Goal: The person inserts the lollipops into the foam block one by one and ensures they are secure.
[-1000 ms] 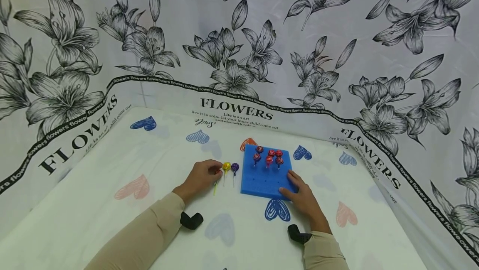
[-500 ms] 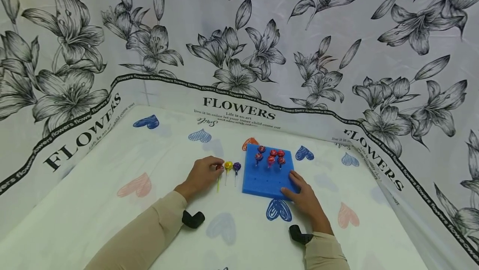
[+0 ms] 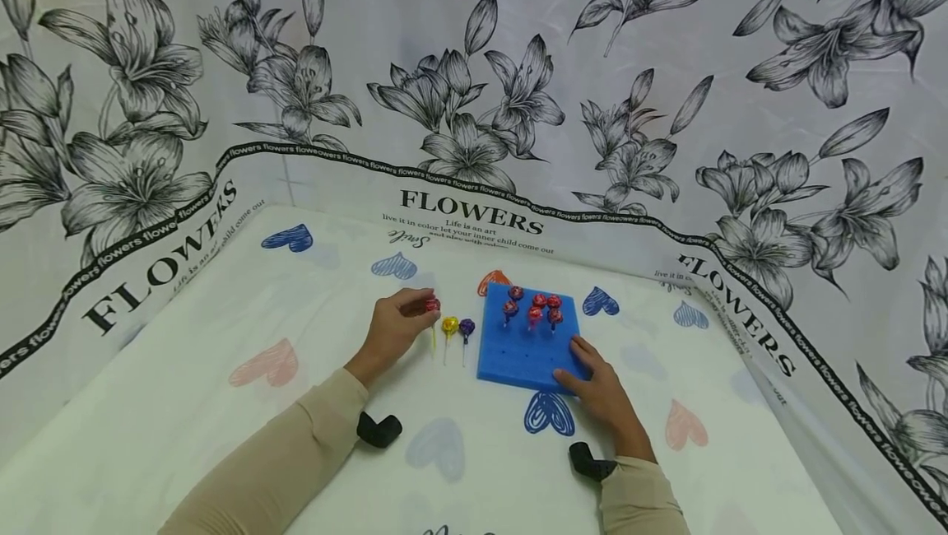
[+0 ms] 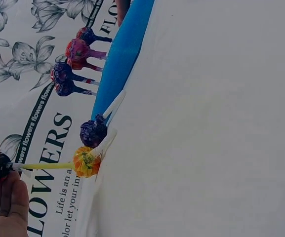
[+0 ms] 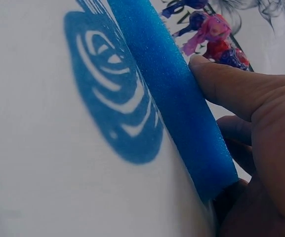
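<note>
Locate the red lollipop at the left grip: pinched narrowly by its wrapped head, stick projecting free. Locate the yellow lollipop and purple lollipop on the surface, just right of that grip. Locate the blue foam block at the right grip, clasped at its near right corner between thumb and fingers; find standing lollipops in it, beyond and left of that grip. Treat each lollipop as light, hard-headed, possibly slippery at the wrapper; grasp the head, not the thin, bendable stick. Expect a soft, light block, easily dented and prone to slide; hold at the edges with low pressure.
</note>
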Tool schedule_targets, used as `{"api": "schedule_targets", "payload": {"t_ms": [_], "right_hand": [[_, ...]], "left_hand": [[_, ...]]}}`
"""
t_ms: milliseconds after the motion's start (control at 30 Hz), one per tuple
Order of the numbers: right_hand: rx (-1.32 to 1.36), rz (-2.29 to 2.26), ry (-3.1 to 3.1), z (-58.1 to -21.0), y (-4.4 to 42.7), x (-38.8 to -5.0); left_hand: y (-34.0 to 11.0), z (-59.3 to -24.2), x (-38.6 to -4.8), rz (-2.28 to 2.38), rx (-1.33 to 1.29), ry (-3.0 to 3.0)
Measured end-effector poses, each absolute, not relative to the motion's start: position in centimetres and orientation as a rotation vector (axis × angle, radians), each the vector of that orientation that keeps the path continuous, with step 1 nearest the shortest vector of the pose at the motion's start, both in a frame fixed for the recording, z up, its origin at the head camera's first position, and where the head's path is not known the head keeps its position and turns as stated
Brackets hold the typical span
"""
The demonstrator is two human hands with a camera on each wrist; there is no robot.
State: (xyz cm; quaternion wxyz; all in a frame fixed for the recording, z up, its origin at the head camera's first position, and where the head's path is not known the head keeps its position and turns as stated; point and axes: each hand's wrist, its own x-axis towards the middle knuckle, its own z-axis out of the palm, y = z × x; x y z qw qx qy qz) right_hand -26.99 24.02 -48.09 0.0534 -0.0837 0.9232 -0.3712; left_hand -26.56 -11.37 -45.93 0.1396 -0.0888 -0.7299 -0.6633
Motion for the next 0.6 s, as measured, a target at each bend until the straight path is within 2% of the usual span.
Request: {"api": "schedule_targets", "payload": {"t_ms": [167, 267, 600], "right_hand": [[-0.244, -1.132, 2.799, -47.9, 24.0, -27.0], [-0.260, -1.142, 2.804, -47.9, 24.1, -27.0], [-0.254, -1.148, 2.828, -48.1, 24.0, -27.1]], "left_hand": [[-10.9, -44.8, -26.2, -1.944, -0.153, -2.142], [-10.7, -45.8, -27.0, -1.950, -0.121, -2.141], [-10.2, -44.6, -26.7, -1.980, -0.174, -2.084]]}}
